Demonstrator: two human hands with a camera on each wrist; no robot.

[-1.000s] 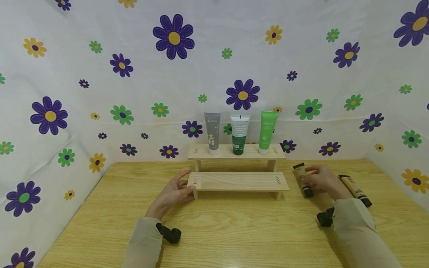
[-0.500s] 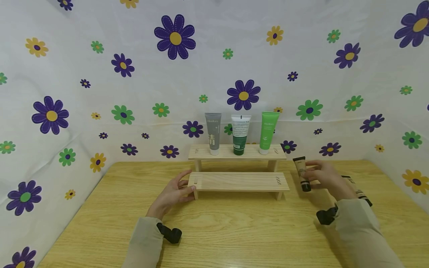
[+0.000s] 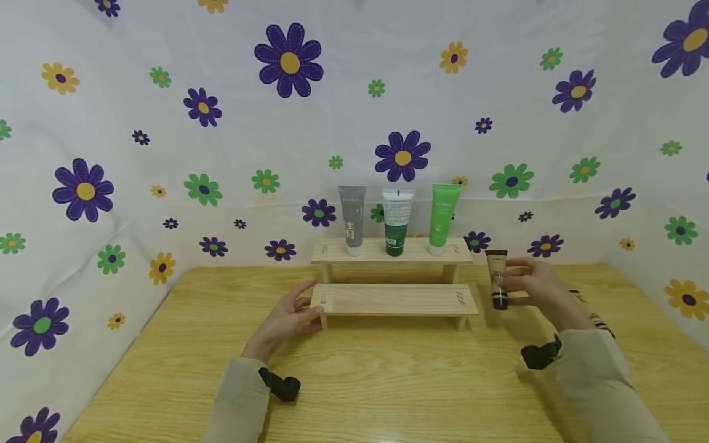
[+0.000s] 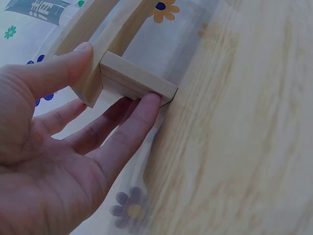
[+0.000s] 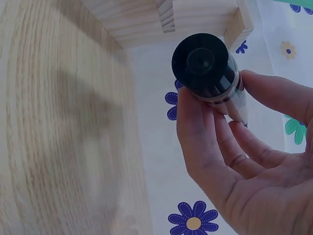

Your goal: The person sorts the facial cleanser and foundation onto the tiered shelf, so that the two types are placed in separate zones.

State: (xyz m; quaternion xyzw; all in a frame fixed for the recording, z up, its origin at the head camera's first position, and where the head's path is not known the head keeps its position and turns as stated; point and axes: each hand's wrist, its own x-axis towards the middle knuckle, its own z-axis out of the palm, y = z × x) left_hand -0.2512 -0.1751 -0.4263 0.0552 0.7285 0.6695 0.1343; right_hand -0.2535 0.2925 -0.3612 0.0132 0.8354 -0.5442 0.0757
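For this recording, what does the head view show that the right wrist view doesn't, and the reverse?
Only head: the left hand holding the wooden stand, the gray tube and white-and-green tube standing on it, and a second beige tube on the tabletop.
Only right wrist: the round cap end, face-on.
Both: the right hand pinching the black-capped tube, the wooden stand, tabletop and flower-print cloth.

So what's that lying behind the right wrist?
A tan tube lies on the table; only a strip of it shows. The right hand and sleeve cover the rest, so its full outline can't be seen.
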